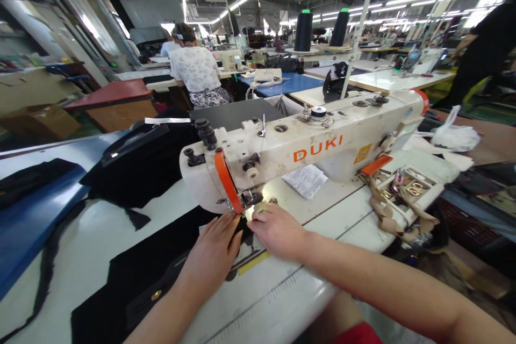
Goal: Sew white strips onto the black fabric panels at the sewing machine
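A large piece of black fabric (133, 269) with a small gold eyelet lies on the white sewing table, its far end reaching under the needle area of the DUKI sewing machine (278, 156). Flat on this fabric rests my left hand (215, 250), fingers stretched out toward the presser foot. My right hand (278, 231) is just right of the needle, its fingers curled and pinched at the edge of the fabric. The exact grip is partly hidden by the fingers. An orange guard (228, 183) stands directly above my fingertips, and a small lamp lights the spot.
More black pieces (137, 161) lie at the left. A printed paper slip (305, 181) rests on the machine bed. To the right are a tray (421, 185) of metal fittings, tan straps (382, 209) and a white plastic bag (455, 131). A person (195, 70) sits ahead.
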The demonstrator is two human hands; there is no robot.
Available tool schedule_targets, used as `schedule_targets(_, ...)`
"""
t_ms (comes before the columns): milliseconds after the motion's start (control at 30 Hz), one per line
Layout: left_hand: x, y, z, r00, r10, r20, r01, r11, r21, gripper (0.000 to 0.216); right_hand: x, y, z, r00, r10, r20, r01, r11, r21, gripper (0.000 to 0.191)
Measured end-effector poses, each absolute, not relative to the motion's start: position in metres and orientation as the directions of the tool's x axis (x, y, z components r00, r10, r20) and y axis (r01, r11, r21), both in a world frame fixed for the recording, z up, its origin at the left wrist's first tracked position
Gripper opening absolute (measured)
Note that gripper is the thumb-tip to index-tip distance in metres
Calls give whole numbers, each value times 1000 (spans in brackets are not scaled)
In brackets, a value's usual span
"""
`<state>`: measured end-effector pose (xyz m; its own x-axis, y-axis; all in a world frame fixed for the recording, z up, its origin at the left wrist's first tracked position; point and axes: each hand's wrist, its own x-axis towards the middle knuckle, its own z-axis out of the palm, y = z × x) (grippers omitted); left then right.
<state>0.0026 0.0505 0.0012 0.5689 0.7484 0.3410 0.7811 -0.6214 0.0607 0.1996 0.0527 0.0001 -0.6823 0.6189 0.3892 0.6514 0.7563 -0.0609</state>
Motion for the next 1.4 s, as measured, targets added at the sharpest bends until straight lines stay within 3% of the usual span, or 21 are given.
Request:
schedule_targets(333, -21, -5, 5, 546, 798, 254, 814, -578, 66, 43, 206, 38, 8, -651, 582, 487, 592, 791, -154, 16)
schedule_targets(500, -41, -43, 27, 455, 797, 398, 881, -469, -67, 73, 207, 35, 7, -666, 537, 517, 534, 828, -173, 18)
schedule_targets(567, -60, -59, 27, 455, 803, 384, 886, -451, -108, 79, 207, 33, 7, -667, 530, 524, 515, 836, -190, 18)
schedule_targets(700, -112, -82, 18, 470, 851, 235, 882, -449, -140, 48, 205, 30, 8, -671, 525, 523, 480, 846, -233, 19)
schedule_targets(767, -142, -75, 30, 354, 912, 208, 935, -339, -106, 40, 204, 28, 8, -675, 526, 518, 467, 848, -253, 18)
schedule_targets(833, -169, -51, 65, 93, 969, 228, 995, -82, -56, 39, 202, 27, 9, -683, 530, 502, 459, 847, -269, 18)
schedule_targets(900, -186, -14, 118, -258, 902, 345, 958, 285, -28, 46, 201, 27, 9, -695, 537, 479, 455, 844, -284, 17)
schedule_targets(967, -189, 32, 171, -369, 782, 502, 903, 430, -6, 57, 200, 27, 8, -705, 540, 459, 448, 842, -301, 17)
schedule_targets(1100, -153, 132, 216, -315, 793, 521, 935, 354, 27, 47, 199, 28, 4, -688, 569, 450, 461, 822, -335, 14)
schedule_targets(1233, -111, 207, 174, -255, 902, 347, 966, 254, 50, 41, 199, 29, 2, -650, 603, 463, 492, 798, -349, 14)
schedule_targets(1400, -102, 227, 123, -239, 942, 238, 971, 225, 86, 68, 199, 28, 2, -627, 623, 468, 497, 782, -375, 16)
